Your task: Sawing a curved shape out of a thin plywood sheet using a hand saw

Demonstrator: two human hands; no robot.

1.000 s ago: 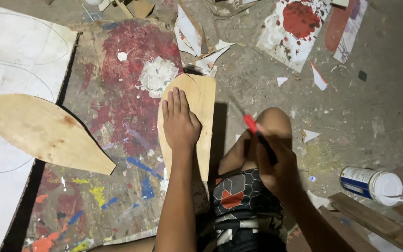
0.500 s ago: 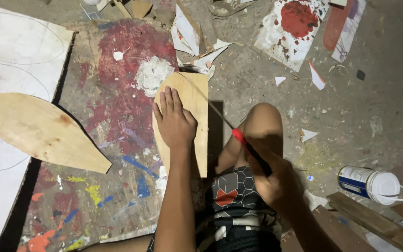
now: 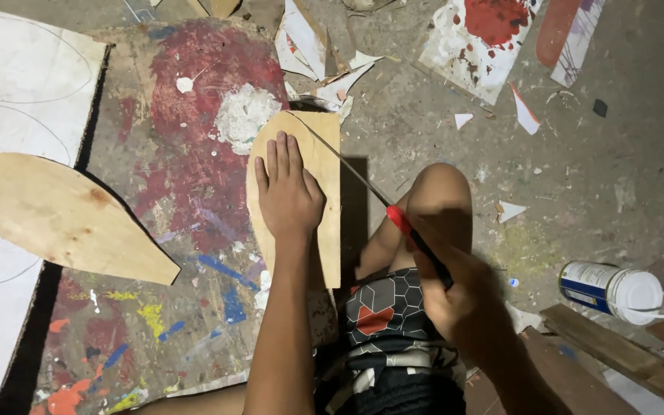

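Sliding saw [image 3: 347, 165] has reached plywood piece [image 3: 324, 154] top.

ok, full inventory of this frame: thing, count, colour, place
plywood piece: 1, tan, curved left edge, centre, under the left hand
leaf-shaped plywood cutout: 1, tan, left
paint-stained board: 1, brown with red, white, blue and yellow paint, under both plywood pieces
white sheet: 1, pencil curves drawn on it, far left
thin saw: 1, red and black handle, blade tip at the plywood's top edge
plastic jar: 1, white with blue label, on its side, right
red-splattered sheet: 1, white, top right
paper scraps: several, white, top centre
wood plank: 1, brown, bottom right
left hand: flat on the plywood piece
right hand: grips the saw handle
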